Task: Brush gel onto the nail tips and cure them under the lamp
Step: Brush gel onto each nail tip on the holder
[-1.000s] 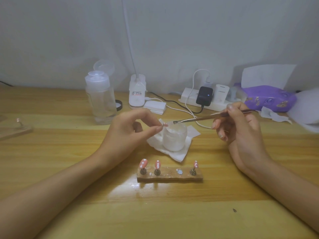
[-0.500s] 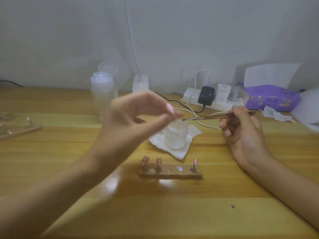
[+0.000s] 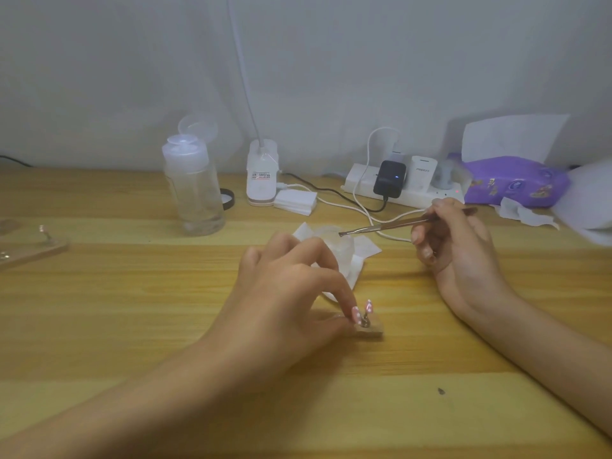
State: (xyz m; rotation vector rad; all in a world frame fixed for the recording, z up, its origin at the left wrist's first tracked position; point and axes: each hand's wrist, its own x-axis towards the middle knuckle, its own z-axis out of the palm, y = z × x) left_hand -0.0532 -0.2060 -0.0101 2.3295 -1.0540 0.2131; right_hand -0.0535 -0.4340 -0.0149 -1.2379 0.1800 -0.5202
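Note:
A small wooden holder (image 3: 373, 332) lies on the table, mostly covered by my left hand (image 3: 291, 293). That hand pinches a pink dotted nail tip (image 3: 356, 315) between thumb and forefinger, low against the holder. Right beside it another pink nail tip (image 3: 369, 306) stands on its peg. My right hand (image 3: 453, 246) is raised to the right and grips a thin metal-handled brush (image 3: 387, 225). The brush end points left over a frosted gel jar (image 3: 337, 250) on a white wipe (image 3: 366, 250).
Along the wall stand a clear flip-cap bottle (image 3: 195, 193), a white lamp base (image 3: 261, 180) with a gooseneck, a power strip (image 3: 414, 193) with chargers and cables, and a purple tissue pack (image 3: 516, 182). A second wooden holder (image 3: 36, 248) lies at the far left.
My left hand has come down from in front of the jar to the wooden holder, bringing the nail tip with it. My right hand and the brush have stayed about where they were.

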